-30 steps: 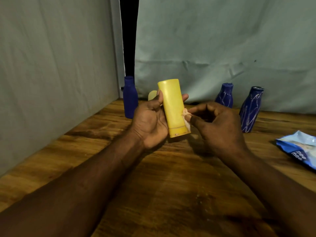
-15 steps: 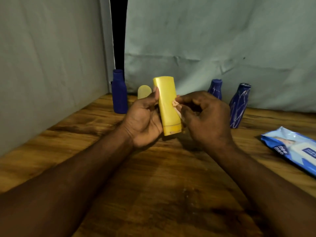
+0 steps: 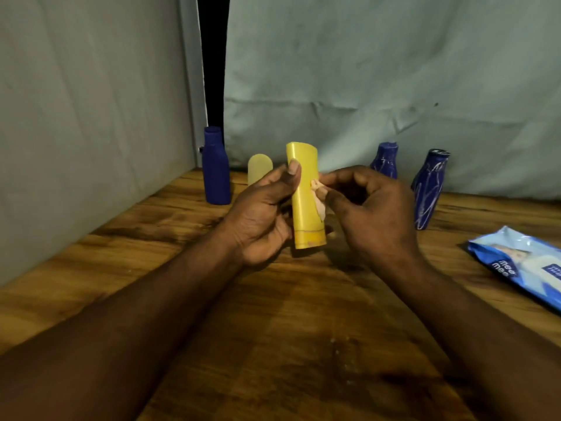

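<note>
One yellow tube (image 3: 305,202) stands nearly upright above the middle of the worktop (image 3: 288,329). Its long axis is vertical with a slight lean, its flat crimped end points up and its wider cap end points down, clear of the wood. The tube is opaque, so what is inside cannot be seen.

The left hand (image 3: 261,220) grips the tube from the left, fingers curled behind it and thumb (image 3: 294,170) pressed on its front near the top. The right hand (image 3: 373,214) has its fingers curled and pinches a pale scrap (image 3: 318,205) that lies against the tube's right edge.

Behind the hands a pale yellow container (image 3: 259,170) and a dark blue bottle (image 3: 216,168) stand on the left. A farther streaked bottle (image 3: 385,161) and a nearer streaked bottle (image 3: 428,189) stand on the right. A wipes packet (image 3: 522,268) lies flat at the worktop's right edge.
</note>
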